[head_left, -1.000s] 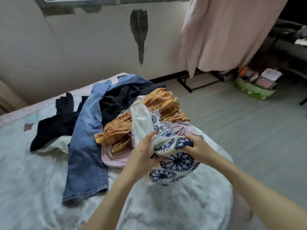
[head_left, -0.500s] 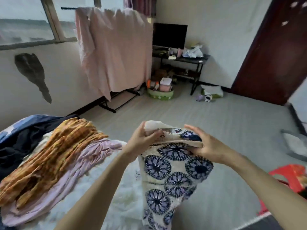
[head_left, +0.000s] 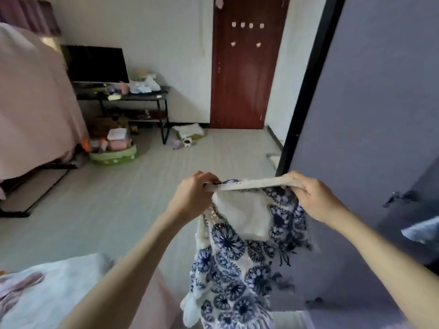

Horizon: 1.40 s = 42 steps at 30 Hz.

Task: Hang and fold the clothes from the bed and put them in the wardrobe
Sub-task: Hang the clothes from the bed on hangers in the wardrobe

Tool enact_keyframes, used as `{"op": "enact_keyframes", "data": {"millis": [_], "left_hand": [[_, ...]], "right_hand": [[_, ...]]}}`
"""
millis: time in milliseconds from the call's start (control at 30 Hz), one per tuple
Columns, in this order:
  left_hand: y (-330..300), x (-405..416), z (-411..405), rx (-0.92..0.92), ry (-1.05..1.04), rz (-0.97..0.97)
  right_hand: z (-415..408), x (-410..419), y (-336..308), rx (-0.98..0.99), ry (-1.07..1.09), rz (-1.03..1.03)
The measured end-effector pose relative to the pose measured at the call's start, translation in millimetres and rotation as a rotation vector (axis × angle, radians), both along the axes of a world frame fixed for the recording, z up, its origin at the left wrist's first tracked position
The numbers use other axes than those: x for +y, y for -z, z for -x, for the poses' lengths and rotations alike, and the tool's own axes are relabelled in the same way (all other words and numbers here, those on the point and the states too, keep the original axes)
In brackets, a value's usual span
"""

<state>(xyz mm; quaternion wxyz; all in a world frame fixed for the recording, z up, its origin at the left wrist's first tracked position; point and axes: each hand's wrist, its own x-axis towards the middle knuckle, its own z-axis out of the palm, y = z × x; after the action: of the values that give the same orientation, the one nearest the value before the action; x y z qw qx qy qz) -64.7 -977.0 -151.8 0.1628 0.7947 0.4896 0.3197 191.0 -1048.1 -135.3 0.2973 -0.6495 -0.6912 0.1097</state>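
A white garment with blue flower prints point(head_left: 237, 257) hangs in front of me, its white band stretched level between both hands. My left hand point(head_left: 193, 195) grips the band's left end. My right hand point(head_left: 313, 198) grips the right end. The cloth droops down over the floor, with its white lining showing near the top. The corner of the bed point(head_left: 59, 288) with a pale cover lies at the bottom left; a strip of pink cloth point(head_left: 19, 286) shows on it. The grey wardrobe door point(head_left: 370, 115) with a metal handle point(head_left: 399, 198) stands at the right.
A pink sheet point(head_left: 31, 103) hangs on a rack at the left. Behind it stand a black TV table point(head_left: 142, 98) with clutter and a green basket point(head_left: 114, 155) on the floor. A dark red door point(head_left: 244, 67) is shut at the back. Small items lie on the grey floor point(head_left: 118, 198).
My view has swung right, from the bed's clothes pile to the door and wardrobe. Both hands carried the flowered garment away from the bed and spread its band wider.
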Motion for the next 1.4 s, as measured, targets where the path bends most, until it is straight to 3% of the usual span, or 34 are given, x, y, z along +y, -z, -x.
{"op": "enact_keyframes", "data": {"millis": [133,200,333,433,500,567,667,767,1033,1100,1200,1300,1400], "left_hand": [[3,9,-46,0.012,0.073,-0.01],[5,15,-60,0.023,0.104,0.018],[-1,25,-89,0.059,0.244,0.107],[-14,21,-120,0.063,0.417,0.1],[-22,8,-144,0.064,0.526,0.097],[-27,-8,-168,0.043,0.636,0.081],[-35,-31,-193,0.004,0.74,0.039],[-29,-37,-210,0.013,0.787,-0.01],[6,-53,-259,0.174,0.767,0.082],[6,-62,-274,0.177,0.766,0.113],[-2,-85,-306,0.085,0.885,0.292],[-12,-117,-332,-0.056,1.011,0.741],[-21,-158,-369,-0.109,1.127,1.139]], "right_hand": [[-49,-23,2,-0.07,0.341,-0.241],[-75,-36,12,-0.004,0.503,-0.306],[-122,-70,27,0.086,0.793,-0.175],[-110,-80,31,0.176,0.726,-0.01],[-77,-84,29,0.306,0.497,0.079],[-44,-85,28,0.315,0.322,0.181],[-32,-82,38,0.333,0.329,0.024],[-54,-100,35,0.242,0.588,-0.193],[-103,-189,11,-0.207,1.055,-0.328],[-118,-214,13,-0.243,1.189,-0.318],[-144,-248,21,-0.172,1.317,-0.221],[-159,-273,29,-0.009,1.32,-0.128],[-175,-312,30,0.102,1.434,-0.221]]}}
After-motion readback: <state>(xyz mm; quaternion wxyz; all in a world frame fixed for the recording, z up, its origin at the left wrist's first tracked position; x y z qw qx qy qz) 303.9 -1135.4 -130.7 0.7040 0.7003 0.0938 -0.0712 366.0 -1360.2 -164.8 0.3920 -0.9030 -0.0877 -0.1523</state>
